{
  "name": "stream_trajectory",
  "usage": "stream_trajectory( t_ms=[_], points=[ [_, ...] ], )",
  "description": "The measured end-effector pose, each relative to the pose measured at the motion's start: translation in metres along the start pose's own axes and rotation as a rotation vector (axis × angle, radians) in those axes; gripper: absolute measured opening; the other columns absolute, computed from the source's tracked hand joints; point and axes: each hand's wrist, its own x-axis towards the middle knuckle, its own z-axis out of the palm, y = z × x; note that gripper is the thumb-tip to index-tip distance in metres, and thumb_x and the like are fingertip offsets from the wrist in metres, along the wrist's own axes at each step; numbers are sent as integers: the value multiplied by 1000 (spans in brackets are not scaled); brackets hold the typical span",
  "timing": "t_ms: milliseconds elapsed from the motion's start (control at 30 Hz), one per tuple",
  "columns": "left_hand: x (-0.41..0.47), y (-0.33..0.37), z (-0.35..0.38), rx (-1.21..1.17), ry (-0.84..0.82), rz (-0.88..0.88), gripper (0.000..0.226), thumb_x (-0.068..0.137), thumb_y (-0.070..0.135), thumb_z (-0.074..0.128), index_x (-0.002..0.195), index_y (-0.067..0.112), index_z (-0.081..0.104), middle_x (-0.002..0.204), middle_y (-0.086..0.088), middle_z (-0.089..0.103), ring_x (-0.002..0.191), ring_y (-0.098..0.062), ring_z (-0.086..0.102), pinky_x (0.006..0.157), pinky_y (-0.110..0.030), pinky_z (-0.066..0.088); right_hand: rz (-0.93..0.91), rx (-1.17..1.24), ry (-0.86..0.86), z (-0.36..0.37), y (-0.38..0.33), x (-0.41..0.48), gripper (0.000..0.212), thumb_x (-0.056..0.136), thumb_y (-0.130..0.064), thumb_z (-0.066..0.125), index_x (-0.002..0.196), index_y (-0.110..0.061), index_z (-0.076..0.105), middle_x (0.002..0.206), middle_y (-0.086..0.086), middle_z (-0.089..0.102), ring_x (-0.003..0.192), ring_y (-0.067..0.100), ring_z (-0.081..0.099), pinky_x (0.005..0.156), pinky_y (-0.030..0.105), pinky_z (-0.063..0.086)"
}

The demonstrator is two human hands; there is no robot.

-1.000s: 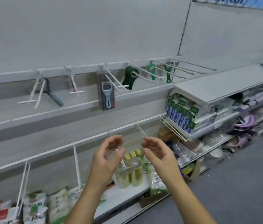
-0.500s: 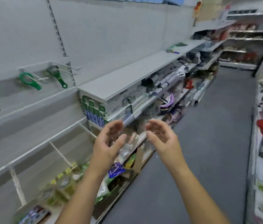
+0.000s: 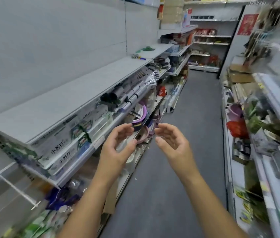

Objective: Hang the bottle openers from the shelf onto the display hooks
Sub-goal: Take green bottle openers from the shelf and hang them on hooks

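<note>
Empty-handed, facing the shelf (image 3: 84, 88)
Our left hand (image 3: 117, 146) and right hand (image 3: 172, 143) curl loosely, holding nothing; bottle openers (image 3: 145, 48) lie far ahead, nearer the left.

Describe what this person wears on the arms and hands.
Nothing worn shows. The left hand and right hand are ungloved, with no ring, watch or bracelet in view; the left forearm and right forearm carry no sleeve down to the picture's bottom edge.
</note>
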Motion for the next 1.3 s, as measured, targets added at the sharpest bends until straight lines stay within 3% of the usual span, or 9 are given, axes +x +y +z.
stream_trajectory(
  t_ms=[300,433,800,1067,1167,1300],
  points=[
    [178,-60,42,-43,-30,7,43,83,33,67,125,30,63,122,6,68,119,-13,63,107,-42,49,24,-61,63,-28,45,161,34,84,-24,69,118,-23,64,112,-4,71,109,12,66,99,31,52],
    [247,-90,74,-36,-67,5,41,85,30,67,125,27,63,122,4,69,120,-15,63,108,-46,48,29,-53,93,-51,70,225,34,84,-24,69,118,-25,64,112,-4,71,110,13,66,99,31,52],
    [450,-176,196,51,-32,13,42,84,36,66,125,28,62,121,2,69,118,-20,64,108,-51,47,9,23,58,-159,167,446,34,83,-23,69,117,-27,64,112,-3,71,109,13,67,98,32,53],
    [602,-202,276,121,38,10,37,88,25,64,125,27,62,119,10,68,116,-7,63,104,-31,50,5,47,-37,-223,211,623,35,88,-19,68,123,-22,62,114,-2,69,111,14,66,100,36,53],
    [654,-224,287,125,73,-11,36,89,25,65,124,29,62,118,12,68,116,-7,63,101,-35,52,13,53,-61,-232,234,680,34,90,-17,68,123,-24,62,114,-4,69,112,14,65,101,37,52],
    [730,-264,301,170,127,-4,33,95,14,66,125,26,62,117,11,68,113,-4,63,101,-23,50,26,39,-97,-240,269,764,32,92,-16,69,122,-25,62,114,-5,70,111,11,65,101,33,52]
  ],
)
